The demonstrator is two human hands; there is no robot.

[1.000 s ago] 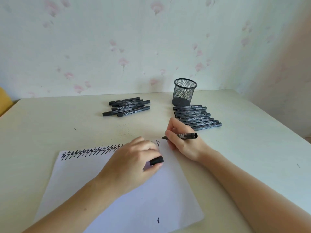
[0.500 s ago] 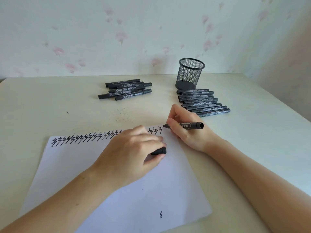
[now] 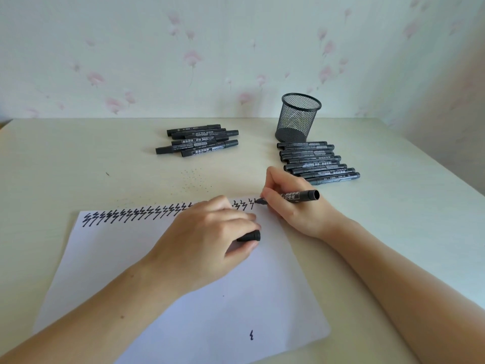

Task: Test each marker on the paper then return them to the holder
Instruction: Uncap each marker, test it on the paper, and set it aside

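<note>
A white paper (image 3: 210,311) lies on the cream table, with a row of black zigzag marks (image 3: 126,215) along its top edge. My right hand (image 3: 291,206) grips an uncapped black marker (image 3: 296,196), its tip touching the paper's top right corner beside the last mark. My left hand (image 3: 207,240) rests on the paper and holds the marker's black cap (image 3: 250,236) between curled fingers. A black mesh holder (image 3: 298,118) stands at the back right. Several capped markers (image 3: 319,162) lie in a row just in front of it. Another group of markers (image 3: 198,140) lies at the back centre.
Small black ink specks (image 3: 193,179) dot the table above the paper. A lone small mark (image 3: 251,334) sits near the paper's bottom edge. The wall with pink flower wallpaper runs behind the table and along the right side.
The marker tip has moved slightly right and added another stroke at the end of the row. My left hand keeps holding the cap on the paper. The view has tilted down a little.
</note>
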